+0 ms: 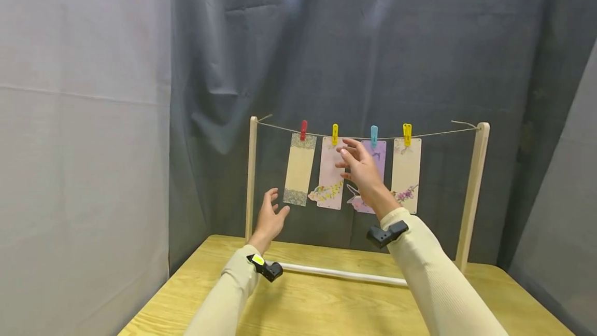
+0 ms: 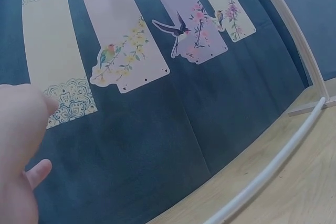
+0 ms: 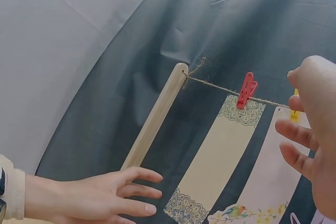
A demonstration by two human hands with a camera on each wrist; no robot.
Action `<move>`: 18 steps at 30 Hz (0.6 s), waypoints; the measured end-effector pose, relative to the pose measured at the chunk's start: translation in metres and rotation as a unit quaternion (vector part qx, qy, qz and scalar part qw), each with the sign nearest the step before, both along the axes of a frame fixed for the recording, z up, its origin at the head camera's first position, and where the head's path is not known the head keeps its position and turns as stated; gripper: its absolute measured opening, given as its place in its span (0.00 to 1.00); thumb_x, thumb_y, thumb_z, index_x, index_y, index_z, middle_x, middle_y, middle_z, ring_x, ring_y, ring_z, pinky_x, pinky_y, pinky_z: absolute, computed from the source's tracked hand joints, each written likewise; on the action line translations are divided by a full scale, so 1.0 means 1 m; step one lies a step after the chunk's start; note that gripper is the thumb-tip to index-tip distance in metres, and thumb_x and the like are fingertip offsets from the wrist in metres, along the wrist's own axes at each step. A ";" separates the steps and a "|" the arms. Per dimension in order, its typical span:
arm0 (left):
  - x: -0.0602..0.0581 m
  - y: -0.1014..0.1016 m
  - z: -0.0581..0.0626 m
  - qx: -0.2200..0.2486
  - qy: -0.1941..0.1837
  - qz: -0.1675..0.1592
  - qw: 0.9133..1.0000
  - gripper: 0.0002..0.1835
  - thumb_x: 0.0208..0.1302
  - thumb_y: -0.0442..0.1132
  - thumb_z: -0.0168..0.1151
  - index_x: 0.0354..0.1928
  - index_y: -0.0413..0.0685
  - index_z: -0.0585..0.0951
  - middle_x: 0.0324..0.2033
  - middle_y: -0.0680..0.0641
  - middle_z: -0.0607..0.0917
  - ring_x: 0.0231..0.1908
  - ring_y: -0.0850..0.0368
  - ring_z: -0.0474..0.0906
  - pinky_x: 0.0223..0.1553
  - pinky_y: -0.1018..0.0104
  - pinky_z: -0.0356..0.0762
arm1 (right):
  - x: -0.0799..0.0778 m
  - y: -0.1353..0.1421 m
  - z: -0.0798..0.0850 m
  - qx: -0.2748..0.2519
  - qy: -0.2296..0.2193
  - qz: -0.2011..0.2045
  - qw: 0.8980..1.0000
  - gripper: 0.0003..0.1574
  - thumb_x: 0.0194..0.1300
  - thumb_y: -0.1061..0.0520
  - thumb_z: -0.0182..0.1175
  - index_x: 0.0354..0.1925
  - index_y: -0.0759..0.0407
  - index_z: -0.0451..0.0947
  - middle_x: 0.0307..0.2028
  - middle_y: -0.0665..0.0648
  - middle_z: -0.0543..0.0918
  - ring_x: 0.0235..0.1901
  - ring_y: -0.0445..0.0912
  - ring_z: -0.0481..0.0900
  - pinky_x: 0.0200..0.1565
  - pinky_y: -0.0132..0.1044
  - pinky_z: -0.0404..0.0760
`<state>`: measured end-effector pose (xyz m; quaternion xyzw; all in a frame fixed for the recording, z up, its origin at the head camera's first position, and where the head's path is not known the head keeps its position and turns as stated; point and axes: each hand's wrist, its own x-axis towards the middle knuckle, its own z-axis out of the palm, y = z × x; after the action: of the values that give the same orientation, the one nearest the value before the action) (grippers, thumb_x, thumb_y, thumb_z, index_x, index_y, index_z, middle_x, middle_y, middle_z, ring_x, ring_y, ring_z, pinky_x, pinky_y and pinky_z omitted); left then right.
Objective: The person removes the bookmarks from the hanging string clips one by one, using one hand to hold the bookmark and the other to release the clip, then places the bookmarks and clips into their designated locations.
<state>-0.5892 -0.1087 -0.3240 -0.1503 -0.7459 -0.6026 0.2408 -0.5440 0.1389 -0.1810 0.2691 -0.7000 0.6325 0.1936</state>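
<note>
Four paper bookmarks hang from a thin string, each under a clothespin. At the left a red clothespin holds a cream bookmark with lace-patterned ends. A yellow clothespin holds a pink bookmark, a blue clothespin a purple bookmark, another yellow clothespin a cream floral bookmark. My left hand, fingers spread and holding nothing, is near the lace bookmark's lower end. My right hand has loosely bent fingers, overlaps the pink and purple bookmarks, and holds nothing.
Wooden posts stand at the left and right, with the string tied between their tops. A white rod runs low between them over the wooden table. Grey curtains hang behind.
</note>
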 end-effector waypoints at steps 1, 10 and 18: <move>-0.001 0.000 0.000 0.000 -0.002 -0.001 1.000 0.35 0.76 0.34 0.60 0.78 0.53 0.59 0.76 0.37 0.61 0.72 0.30 0.60 0.66 0.36 0.66 | 0.000 0.000 0.001 -0.002 0.000 -0.001 1.000 0.31 0.85 0.50 0.46 0.79 0.54 0.56 0.72 0.65 0.67 0.54 0.55 0.76 0.53 0.49 0.76; -0.007 0.002 0.004 -0.001 -0.019 -0.017 1.000 0.37 0.77 0.33 0.58 0.81 0.56 0.54 0.78 0.38 0.57 0.74 0.31 0.56 0.68 0.37 0.63 | 0.001 0.003 0.005 -0.010 -0.006 -0.009 1.000 0.31 0.85 0.51 0.46 0.78 0.56 0.56 0.71 0.66 0.68 0.57 0.61 0.75 0.54 0.52 0.75; -0.012 0.001 0.000 0.041 -0.033 -0.030 0.998 0.39 0.77 0.33 0.59 0.81 0.55 0.52 0.78 0.35 0.55 0.73 0.29 0.56 0.68 0.37 0.63 | -0.002 -0.009 0.003 -0.006 -0.012 -0.005 1.000 0.31 0.84 0.52 0.47 0.78 0.54 0.58 0.71 0.66 0.68 0.58 0.63 0.75 0.52 0.49 0.76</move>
<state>-0.6012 -0.1079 -0.3241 -0.1427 -0.7230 -0.6445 0.2039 -0.5465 0.1303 -0.1781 0.2571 -0.6995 0.6392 0.1897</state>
